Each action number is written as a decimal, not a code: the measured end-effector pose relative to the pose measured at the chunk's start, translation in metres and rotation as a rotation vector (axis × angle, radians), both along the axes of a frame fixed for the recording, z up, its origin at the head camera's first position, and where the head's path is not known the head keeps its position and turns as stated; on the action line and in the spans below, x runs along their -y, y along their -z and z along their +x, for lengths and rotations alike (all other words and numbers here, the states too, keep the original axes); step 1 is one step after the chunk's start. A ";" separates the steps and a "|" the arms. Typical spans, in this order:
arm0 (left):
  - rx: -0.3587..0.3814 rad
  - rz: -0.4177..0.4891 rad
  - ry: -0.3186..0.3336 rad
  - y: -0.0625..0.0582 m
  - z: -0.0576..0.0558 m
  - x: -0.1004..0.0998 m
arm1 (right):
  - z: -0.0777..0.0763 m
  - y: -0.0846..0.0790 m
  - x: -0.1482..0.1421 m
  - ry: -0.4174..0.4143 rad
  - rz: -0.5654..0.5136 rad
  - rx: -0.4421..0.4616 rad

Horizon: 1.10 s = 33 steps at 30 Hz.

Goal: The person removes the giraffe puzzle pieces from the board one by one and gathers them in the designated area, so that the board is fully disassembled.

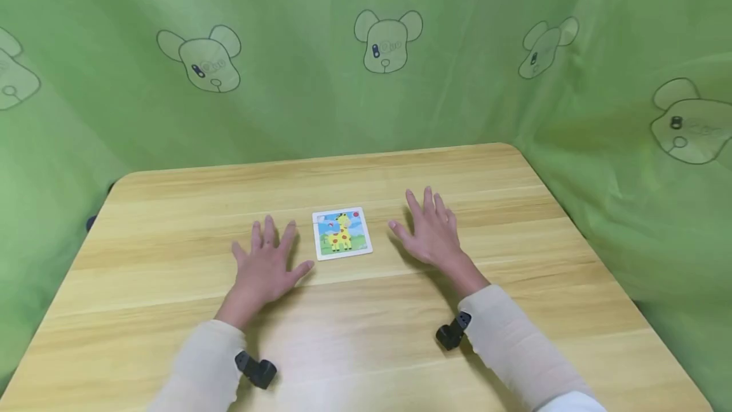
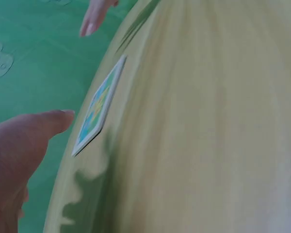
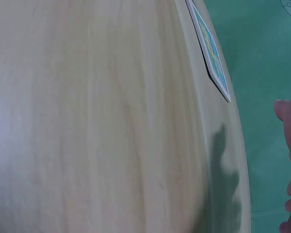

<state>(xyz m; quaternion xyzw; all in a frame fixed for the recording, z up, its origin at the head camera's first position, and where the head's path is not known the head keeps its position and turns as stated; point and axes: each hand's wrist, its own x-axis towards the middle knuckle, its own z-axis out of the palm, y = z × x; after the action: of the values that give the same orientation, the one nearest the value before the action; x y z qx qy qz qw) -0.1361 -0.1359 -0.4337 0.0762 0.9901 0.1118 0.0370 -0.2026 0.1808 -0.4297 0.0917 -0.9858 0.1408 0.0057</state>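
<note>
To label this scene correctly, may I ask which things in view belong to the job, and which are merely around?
Seemingly in the job:
giraffe picture, lying flat
left hand and right hand, on either side of it

Merely around:
wooden table
green curtain
black wrist devices

The worktop [image 1: 354,316] shows a wood-plank grain under a smooth, satin finish, with a soft pale shine where the light catches it. The picture tile [image 1: 343,234] has a smooth printed face and a clean, even border; whether it is card or thin wood cannot be told. The curtain [image 1: 303,107] is creased cloth with a faint sheen. The left sleeve [image 1: 200,364] and right sleeve [image 1: 520,345] are matt, softly wrinkled fabric, the left camera [image 1: 256,369] and right camera [image 1: 454,330] apparently hard plastic
</note>
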 end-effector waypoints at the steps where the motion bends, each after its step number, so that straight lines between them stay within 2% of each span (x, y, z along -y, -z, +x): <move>1: 0.002 0.006 0.014 0.002 0.001 -0.003 | 0.000 0.000 0.001 -0.001 -0.009 -0.001; 8: 0.025 0.020 0.150 0.012 0.010 -0.022 | 0.002 0.001 0.008 -0.007 -0.070 0.038; 11: 0.062 0.028 0.215 0.015 0.014 -0.027 | 0.004 0.004 0.011 -0.010 -0.088 0.051; 16: 0.121 0.024 0.275 0.021 0.017 -0.030 | 0.006 0.006 0.017 -0.027 -0.125 0.044; 22: 0.115 0.019 0.305 0.022 0.017 -0.035 | 0.008 0.009 0.025 -0.036 -0.154 0.063; 29: 0.132 0.012 0.294 0.022 0.016 -0.038 | 0.009 0.012 0.033 -0.055 -0.165 0.076; 33: 0.144 0.042 0.284 0.020 0.014 -0.039 | 0.008 0.013 0.039 -0.059 -0.191 0.069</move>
<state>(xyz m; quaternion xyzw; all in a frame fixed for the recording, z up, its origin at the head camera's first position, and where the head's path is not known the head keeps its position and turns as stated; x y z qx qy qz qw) -0.1221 -0.0971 -0.4542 0.2079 0.9616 0.1315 0.1219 -0.1950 0.1421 -0.4422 0.1147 -0.9643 0.2373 -0.0238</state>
